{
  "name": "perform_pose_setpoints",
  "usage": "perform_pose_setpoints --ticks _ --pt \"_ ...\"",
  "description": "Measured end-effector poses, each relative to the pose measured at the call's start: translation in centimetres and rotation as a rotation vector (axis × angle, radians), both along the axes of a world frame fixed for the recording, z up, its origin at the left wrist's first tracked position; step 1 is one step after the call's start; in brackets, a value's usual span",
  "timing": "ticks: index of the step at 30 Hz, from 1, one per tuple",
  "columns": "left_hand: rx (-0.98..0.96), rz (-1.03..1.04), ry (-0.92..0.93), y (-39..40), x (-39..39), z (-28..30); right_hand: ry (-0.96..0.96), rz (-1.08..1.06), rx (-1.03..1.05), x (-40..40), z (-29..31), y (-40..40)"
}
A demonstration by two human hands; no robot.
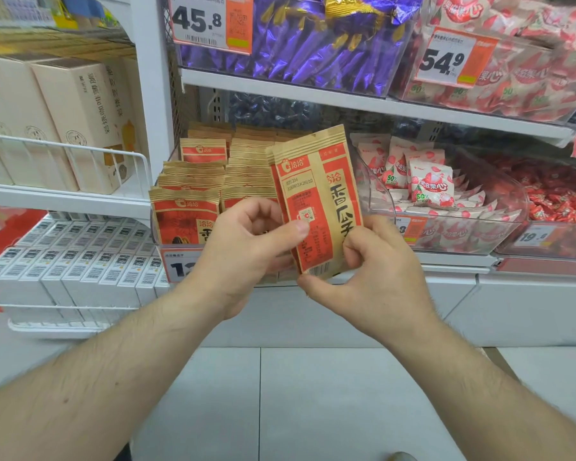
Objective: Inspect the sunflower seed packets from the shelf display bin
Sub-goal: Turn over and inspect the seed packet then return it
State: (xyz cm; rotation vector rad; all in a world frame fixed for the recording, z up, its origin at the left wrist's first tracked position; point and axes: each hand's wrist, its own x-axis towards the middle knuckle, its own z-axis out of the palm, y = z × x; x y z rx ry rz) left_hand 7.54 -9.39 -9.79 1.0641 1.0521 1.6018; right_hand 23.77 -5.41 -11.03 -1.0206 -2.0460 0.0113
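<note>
Held upright before the display bin: one sunflower seed packet, a second just visible behind it. Pinched at the lower edge by left hand, thumb on the red panel, and by right hand at five o'clock. Likely risks: rear packet slipping out unnoticed from so shallow a pinch; stacked packets at nine o'clock toppled on return.

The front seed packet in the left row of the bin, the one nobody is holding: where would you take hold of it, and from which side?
Pinch the crimped top edge of the front packet and come from above. It stands upright in the bin with its top strip free, while more packets press against its back and the bin wall covers its lower part. Both hands, left hand and right hand, are busy with the held packet.
</note>
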Motion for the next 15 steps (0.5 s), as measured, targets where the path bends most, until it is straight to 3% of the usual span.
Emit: perform_pose_setpoints --ticks 5,10,15 --pt "-0.021 0.029 0.031 0.1 -0.4 -0.2 0.067 0.034 -0.096 -0.2 0.2 -0.3" --pt "-0.053 -0.028 0.058 0.3 -0.6 -0.4 0.528 0.135 -0.38 0.6 1.6 0.0" --pt "-0.066 -0.145 0.122 0.0 -0.3 -0.8 0.697 0.24 -0.541 1.7 3.0 0.6"
